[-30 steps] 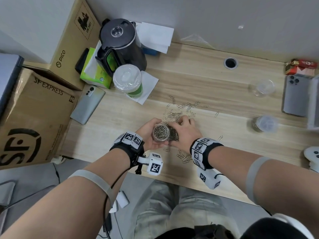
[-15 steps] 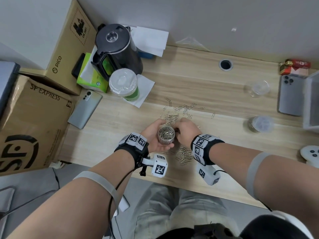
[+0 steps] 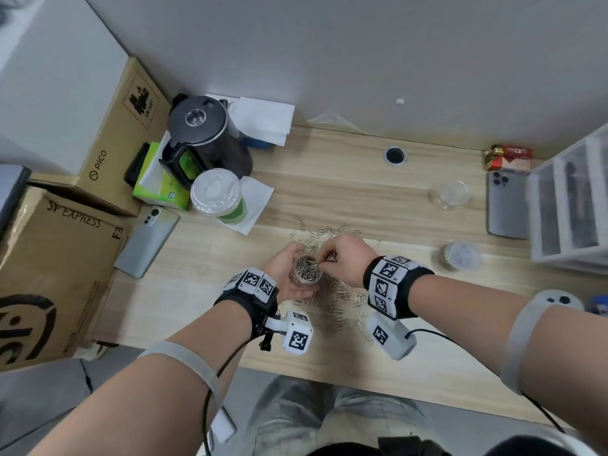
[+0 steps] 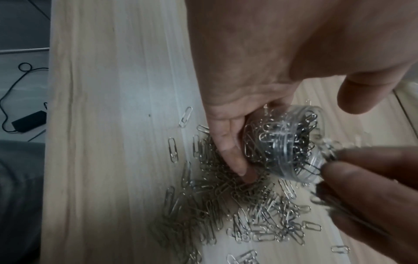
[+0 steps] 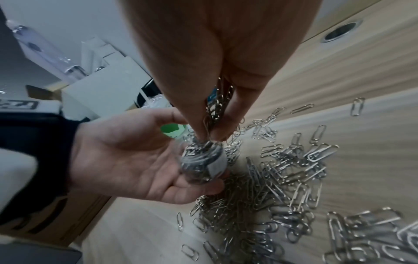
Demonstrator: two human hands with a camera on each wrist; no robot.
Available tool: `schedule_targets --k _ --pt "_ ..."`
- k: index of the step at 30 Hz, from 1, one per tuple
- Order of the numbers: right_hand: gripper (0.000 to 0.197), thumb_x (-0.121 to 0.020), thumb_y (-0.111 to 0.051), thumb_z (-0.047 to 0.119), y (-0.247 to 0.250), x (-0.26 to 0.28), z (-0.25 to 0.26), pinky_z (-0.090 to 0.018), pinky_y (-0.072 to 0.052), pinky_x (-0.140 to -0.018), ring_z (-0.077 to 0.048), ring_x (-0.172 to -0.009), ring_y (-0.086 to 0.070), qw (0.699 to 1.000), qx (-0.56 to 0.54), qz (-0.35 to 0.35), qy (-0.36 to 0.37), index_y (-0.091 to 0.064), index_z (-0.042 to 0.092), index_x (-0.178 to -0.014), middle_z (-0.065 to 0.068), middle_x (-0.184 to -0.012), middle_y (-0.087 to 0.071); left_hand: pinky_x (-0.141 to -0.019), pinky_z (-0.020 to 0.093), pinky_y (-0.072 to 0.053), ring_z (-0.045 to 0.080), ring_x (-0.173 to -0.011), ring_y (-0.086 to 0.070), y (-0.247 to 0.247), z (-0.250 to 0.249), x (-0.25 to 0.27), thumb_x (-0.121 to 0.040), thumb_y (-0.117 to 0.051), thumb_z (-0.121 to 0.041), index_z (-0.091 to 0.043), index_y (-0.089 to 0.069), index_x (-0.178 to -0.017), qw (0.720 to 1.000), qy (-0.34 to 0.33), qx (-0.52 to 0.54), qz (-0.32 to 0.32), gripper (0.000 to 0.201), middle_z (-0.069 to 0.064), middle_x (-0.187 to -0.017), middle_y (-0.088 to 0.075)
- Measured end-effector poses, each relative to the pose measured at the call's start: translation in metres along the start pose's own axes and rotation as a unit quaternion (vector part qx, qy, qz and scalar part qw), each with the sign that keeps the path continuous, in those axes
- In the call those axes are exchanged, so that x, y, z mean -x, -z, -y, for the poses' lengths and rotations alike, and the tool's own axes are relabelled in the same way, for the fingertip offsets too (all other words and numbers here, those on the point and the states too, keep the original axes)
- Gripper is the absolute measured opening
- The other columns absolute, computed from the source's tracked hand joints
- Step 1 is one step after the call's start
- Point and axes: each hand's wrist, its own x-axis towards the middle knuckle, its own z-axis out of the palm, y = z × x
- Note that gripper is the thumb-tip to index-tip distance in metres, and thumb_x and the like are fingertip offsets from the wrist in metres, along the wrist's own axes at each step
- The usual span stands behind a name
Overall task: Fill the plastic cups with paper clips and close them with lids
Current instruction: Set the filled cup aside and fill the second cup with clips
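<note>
My left hand (image 3: 288, 274) holds a small clear plastic cup (image 3: 307, 270) packed with silver paper clips, its mouth up, just above the wooden desk (image 3: 197, 258). The same cup (image 4: 285, 144) lies against my left fingers (image 4: 228, 144) and shows as the cup (image 5: 202, 165) in the left palm. My right hand (image 3: 342, 258) pinches a bunch of paper clips (image 5: 214, 105) right over the cup's mouth. Loose paper clips (image 3: 335, 304) are scattered on the desk around both hands, also the clip pile (image 4: 226, 200) and clip pile (image 5: 294, 187).
At the right stand a lidded clear cup (image 3: 460, 256) and an empty clear cup (image 3: 449, 194). A green drink cup (image 3: 218, 195), black kettle (image 3: 204, 139), two phones (image 3: 148, 240) (image 3: 506, 204), cardboard boxes (image 3: 56, 264) and white drawers (image 3: 569, 205) ring the desk.
The right hand lifted from beside the cup and now pinches clips over its mouth. The left hand keeps holding the cup. The head view tilted up a little.
</note>
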Motion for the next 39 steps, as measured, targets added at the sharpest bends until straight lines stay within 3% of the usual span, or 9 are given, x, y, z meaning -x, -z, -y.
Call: schedule_targets --k 8,10,13,20,24,28,31,36,39 --pt "0.017 -0.076 -0.072 0.018 -0.002 0.009 0.012 -0.030 -0.055 -0.079 -0.010 -0.075 -0.061 1.000 -0.014 0.012 0.021 -0.073 0.022 -0.093 0.003 -0.092 -0.070 -0.094 0.048 -0.056 0.019 -0.054 -0.062 -0.021 0.001 -0.008 -0.099 -0.047 -0.037 -0.011 -0.063 -0.088 1.000 -0.001 0.014 -0.025 0.032 0.005 -0.059 -0.065" --pt "0.025 -0.077 -0.070 0.012 0.002 0.013 0.012 -0.026 -0.053 -0.076 -0.006 -0.067 -0.056 0.999 -0.013 0.026 0.021 -0.071 0.020 -0.101 0.003 -0.093 -0.066 -0.091 0.047 -0.057 0.022 -0.064 -0.066 -0.024 0.004 -0.009 -0.099 -0.046 -0.038 -0.014 -0.065 -0.092 1.000 -0.006 0.008 -0.029 0.032 0.007 -0.069 -0.069" --pt "0.039 -0.079 -0.057 -0.001 0.007 0.015 0.010 -0.025 -0.052 -0.080 -0.010 -0.078 -0.058 0.999 -0.015 0.032 0.023 -0.069 0.021 -0.108 -0.001 -0.104 -0.066 -0.088 0.046 -0.058 0.030 -0.088 -0.068 -0.024 0.007 -0.012 -0.099 -0.045 -0.035 -0.015 -0.065 -0.101 1.000 -0.005 0.009 -0.030 0.029 0.014 -0.096 -0.070" --pt "0.036 -0.082 -0.047 -0.004 0.010 0.015 0.004 -0.035 -0.054 -0.087 -0.014 -0.089 -0.066 0.997 -0.042 -0.021 0.056 -0.065 0.021 -0.101 0.003 -0.099 -0.069 -0.075 0.037 -0.059 0.030 -0.073 -0.070 -0.022 0.009 -0.014 -0.102 -0.043 -0.041 -0.011 -0.060 -0.122 1.000 -0.006 0.023 0.002 0.040 0.017 -0.093 -0.071" --pt "0.031 -0.083 -0.053 -0.005 0.011 0.017 0.006 -0.036 -0.061 -0.074 -0.012 -0.082 -0.071 0.988 -0.140 -0.024 0.056 -0.065 0.020 -0.098 0.007 -0.097 -0.068 -0.076 0.038 -0.056 0.029 -0.074 -0.070 -0.020 0.009 -0.016 -0.101 -0.040 -0.048 -0.012 -0.063 -0.116 0.999 -0.010 0.046 0.026 0.045 0.014 -0.092 -0.073" --pt "0.031 -0.084 -0.051 -0.008 0.014 0.018 0.007 -0.023 -0.057 -0.064 -0.010 -0.091 -0.071 0.981 -0.182 0.001 0.068 -0.066 0.014 -0.100 0.005 -0.102 -0.067 -0.078 0.039 -0.054 0.030 -0.071 -0.069 -0.020 0.007 -0.018 -0.099 -0.034 -0.042 -0.012 -0.059 -0.115 0.996 -0.009 0.079 0.028 0.042 0.014 -0.084 -0.072" --pt "0.038 -0.083 -0.047 -0.009 0.017 0.015 0.004 -0.040 -0.061 -0.065 -0.002 -0.093 -0.069 0.971 -0.233 -0.015 0.051 -0.064 0.025 -0.089 0.003 -0.102 -0.067 -0.069 0.036 -0.055 0.034 -0.075 -0.068 -0.021 0.005 -0.017 -0.097 -0.033 -0.035 -0.008 -0.059 -0.119 0.996 -0.007 0.085 0.030 0.044 0.018 -0.085 -0.070" --pt "0.029 -0.077 -0.053 -0.003 0.023 0.009 -0.012 -0.034 -0.057 -0.079 -0.010 -0.080 -0.067 0.981 -0.149 -0.106 0.073 -0.065 0.020 -0.088 0.007 -0.087 -0.068 -0.057 0.030 -0.052 0.032 -0.072 -0.066 -0.020 0.003 -0.019 -0.095 -0.036 -0.034 -0.001 -0.063 -0.106 0.996 0.007 0.079 0.044 0.044 0.018 -0.081 -0.068" --pt "0.023 -0.076 -0.060 0.004 0.023 0.010 -0.020 -0.036 -0.056 -0.078 -0.010 -0.078 -0.065 0.990 -0.096 -0.080 0.073 -0.066 0.022 -0.089 0.007 -0.088 -0.068 -0.062 0.032 -0.053 0.030 -0.073 -0.068 -0.019 0.003 -0.021 -0.098 -0.038 -0.039 -0.002 -0.063 -0.113 0.997 0.012 0.061 0.043 0.047 0.017 -0.086 -0.069"
